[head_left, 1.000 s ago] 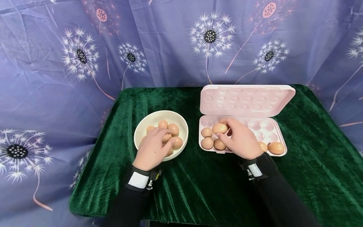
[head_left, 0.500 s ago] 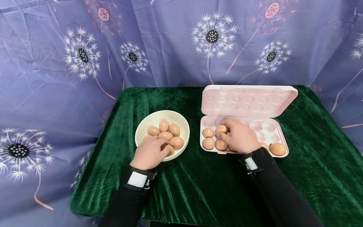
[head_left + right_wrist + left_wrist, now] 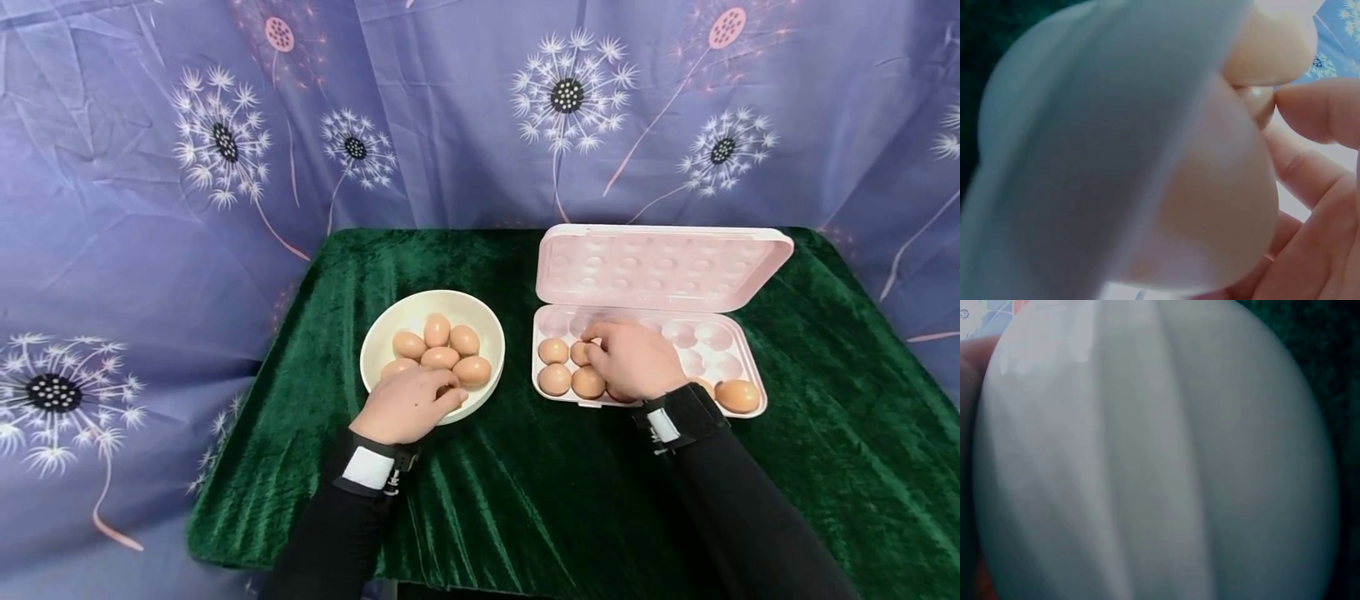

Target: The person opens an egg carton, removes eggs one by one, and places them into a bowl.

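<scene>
In the head view my left hand is inside the near side of the cream bowl, fingers and thumb curled over a brown egg that it almost wholly covers. Several other brown eggs lie around it. The left wrist view is mostly the bowl's ribbed outer wall. My right hand reaches into the open pink egg carton. Its thumb and a finger pinch a brown egg, low in the back row's second hollow from the left among the filled ones. Nearer eggs partly hide it in the right wrist view.
Filled hollows on the carton's left hold eggs, and another egg lies at its front right corner. The raised lid stands behind. Green velvet cloth covers the table, with a purple dandelion-print curtain behind.
My right hand has lowered its egg into the carton hollow. The left hand has drawn back towards the bowl's near side, uncovering the middle eggs and closing over the front one.
</scene>
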### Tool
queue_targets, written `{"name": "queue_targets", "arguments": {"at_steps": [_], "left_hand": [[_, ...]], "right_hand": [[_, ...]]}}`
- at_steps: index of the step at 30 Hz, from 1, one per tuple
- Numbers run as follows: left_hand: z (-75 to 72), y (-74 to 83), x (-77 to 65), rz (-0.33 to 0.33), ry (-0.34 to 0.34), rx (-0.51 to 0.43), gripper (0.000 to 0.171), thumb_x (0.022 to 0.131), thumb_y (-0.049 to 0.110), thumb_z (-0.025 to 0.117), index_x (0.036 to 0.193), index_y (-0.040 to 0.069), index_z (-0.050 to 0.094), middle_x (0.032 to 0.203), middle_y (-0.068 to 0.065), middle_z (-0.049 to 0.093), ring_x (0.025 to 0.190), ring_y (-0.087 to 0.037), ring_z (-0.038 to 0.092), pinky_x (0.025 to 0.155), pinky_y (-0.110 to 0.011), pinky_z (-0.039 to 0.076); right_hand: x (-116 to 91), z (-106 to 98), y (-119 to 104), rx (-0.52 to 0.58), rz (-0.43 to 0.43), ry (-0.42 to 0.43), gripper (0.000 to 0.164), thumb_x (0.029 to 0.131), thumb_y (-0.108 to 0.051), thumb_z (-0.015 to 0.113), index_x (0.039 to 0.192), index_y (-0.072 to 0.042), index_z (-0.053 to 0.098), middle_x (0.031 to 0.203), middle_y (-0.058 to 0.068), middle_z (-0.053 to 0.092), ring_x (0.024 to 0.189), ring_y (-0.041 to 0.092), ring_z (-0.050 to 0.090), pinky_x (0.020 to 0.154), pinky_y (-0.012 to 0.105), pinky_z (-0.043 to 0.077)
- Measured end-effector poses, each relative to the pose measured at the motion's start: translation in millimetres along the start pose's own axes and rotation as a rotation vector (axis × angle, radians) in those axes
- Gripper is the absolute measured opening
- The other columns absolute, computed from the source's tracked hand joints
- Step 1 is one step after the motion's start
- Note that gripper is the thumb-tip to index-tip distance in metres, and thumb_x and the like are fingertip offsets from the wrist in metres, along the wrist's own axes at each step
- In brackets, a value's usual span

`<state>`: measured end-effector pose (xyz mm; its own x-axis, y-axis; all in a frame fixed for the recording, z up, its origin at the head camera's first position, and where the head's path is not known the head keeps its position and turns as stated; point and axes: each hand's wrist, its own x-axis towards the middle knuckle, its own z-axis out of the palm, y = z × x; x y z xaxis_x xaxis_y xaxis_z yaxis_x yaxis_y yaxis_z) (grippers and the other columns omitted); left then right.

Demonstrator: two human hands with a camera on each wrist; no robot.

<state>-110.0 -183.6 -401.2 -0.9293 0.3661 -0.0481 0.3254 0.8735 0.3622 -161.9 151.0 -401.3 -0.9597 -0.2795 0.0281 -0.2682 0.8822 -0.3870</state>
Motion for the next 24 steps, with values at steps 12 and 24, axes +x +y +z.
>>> {"name": "queue_targets", "arguments": {"at_steps": [12, 24], "left_hand": [[-3.3, -5.6, -2.8, 0.062, -0.028, -0.165, 0.020, 0.099, 0.049, 0.058, 0.097, 0.032, 0.067, 0.085, 0.012, 0.063, 0.078, -0.007, 0.059, 0.075, -0.032, 0.048], [-17.0, 10.5, -5.0, 0.216, 0.092, -0.195, 0.034, 0.088, 0.055, 0.072, 0.108, 0.029, 0.062, 0.093, 0.015, 0.057, 0.083, -0.004, 0.057, 0.076, -0.029, 0.049]], "right_hand": [[-17, -7, 3, 0.093, 0.010, 0.091, 0.030, 0.098, -0.030, 0.056, 0.119, -0.014, 0.070, 0.105, 0.008, 0.065, 0.085, 0.027, 0.062, 0.069, 0.047, 0.049], [-45, -6, -41, 0.361, -0.349, 0.152, 0.031, 0.095, -0.017, 0.066, 0.126, -0.019, 0.067, 0.103, -0.005, 0.064, 0.084, 0.008, 0.059, 0.071, 0.032, 0.052]]}}
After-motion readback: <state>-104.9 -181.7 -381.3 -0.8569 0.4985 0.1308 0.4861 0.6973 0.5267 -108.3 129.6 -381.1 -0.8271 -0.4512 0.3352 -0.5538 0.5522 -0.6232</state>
